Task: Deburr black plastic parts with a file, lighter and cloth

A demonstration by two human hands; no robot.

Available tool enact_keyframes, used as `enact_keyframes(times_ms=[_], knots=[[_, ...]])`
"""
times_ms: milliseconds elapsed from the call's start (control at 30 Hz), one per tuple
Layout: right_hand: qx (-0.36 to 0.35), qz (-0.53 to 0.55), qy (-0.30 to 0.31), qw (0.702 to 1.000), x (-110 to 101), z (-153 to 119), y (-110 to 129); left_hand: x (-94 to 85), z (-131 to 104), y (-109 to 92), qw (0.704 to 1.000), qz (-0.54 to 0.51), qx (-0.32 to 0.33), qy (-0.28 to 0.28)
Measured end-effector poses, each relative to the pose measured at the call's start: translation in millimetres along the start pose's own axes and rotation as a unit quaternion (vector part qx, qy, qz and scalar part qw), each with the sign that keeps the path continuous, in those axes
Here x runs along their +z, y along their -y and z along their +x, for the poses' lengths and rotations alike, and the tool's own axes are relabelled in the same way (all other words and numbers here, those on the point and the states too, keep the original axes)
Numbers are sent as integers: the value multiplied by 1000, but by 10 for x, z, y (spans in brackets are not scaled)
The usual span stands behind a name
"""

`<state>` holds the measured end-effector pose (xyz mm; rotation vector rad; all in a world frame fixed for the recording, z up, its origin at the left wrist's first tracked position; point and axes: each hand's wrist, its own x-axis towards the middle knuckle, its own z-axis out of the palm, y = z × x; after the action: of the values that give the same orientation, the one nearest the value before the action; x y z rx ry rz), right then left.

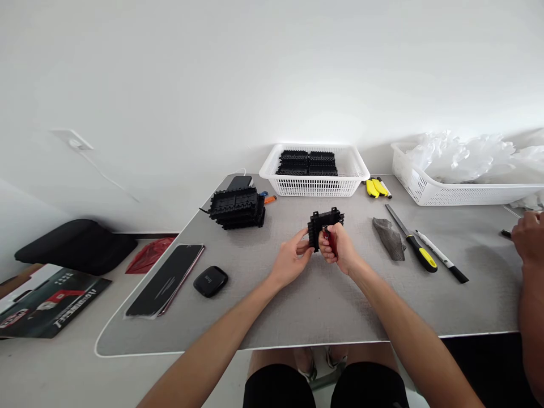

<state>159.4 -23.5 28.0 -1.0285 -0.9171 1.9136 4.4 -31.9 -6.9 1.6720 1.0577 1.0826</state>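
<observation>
My left hand grips the lower left edge of a black ribbed plastic piece between thumb and fingers. The piece stands tilted over the middle of the table, with small lugs along its top. My right hand is closed around a small red object with a dark upper end, held against the front of the piece. Most of that object is hidden by my fingers, and its kind is unclear. To the left lies a stack of similar black plastic pieces.
Behind stands a white basket holding more black pieces. Rightward lie yellow-handled pliers, a grey cloth, a file and a marker. Another person's hand is at far right. A phone-like slab and black case lie left.
</observation>
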Motion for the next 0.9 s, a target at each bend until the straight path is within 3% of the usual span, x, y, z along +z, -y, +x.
enact_keyframes(times_ms=[367,733,900], knots=[[-3,16,-16,1000,-13,7,7,-2,6,40,997,63,26,25],[-41,80,-68,994,-73,9,14,-2,1,40,999,50,19,0],[-58,67,-43,995,-61,-11,25,-8,4,44,999,42,10,-18]])
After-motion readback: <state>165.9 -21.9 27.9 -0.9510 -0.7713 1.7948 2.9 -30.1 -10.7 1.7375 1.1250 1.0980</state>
